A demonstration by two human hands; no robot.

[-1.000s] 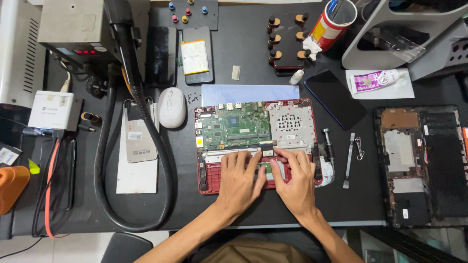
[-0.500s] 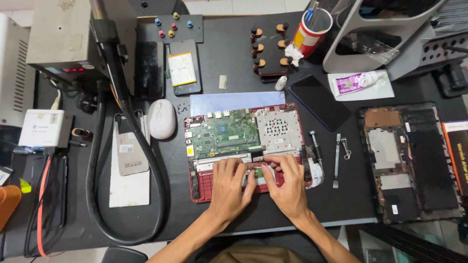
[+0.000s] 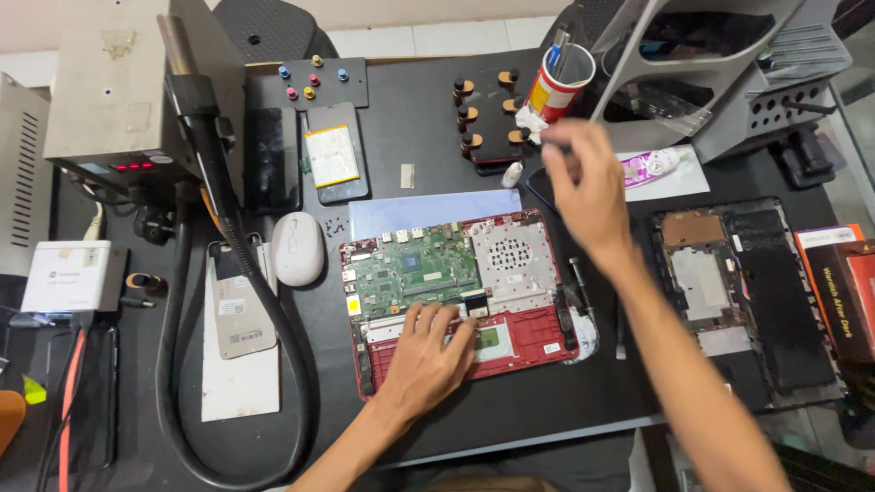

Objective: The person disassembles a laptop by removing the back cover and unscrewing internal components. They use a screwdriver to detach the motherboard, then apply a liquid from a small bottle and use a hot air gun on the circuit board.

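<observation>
Resting flat, fingers spread, the left hand (image 3: 428, 351) presses the opened red laptop (image 3: 465, 292); the right hand (image 3: 588, 187), blurred, hovers near the cup (image 3: 558, 84), grip indiscernible.

A white computer mouse (image 3: 297, 248) is lying left of the work; a thick black hose (image 3: 239, 273) is looping down from a grey machine (image 3: 118, 87); a phone with its back off (image 3: 334, 164) is resting above; a second opened black chassis (image 3: 743, 301) is sitting at right; a grey rack (image 3: 729, 82) is standing behind it.
</observation>
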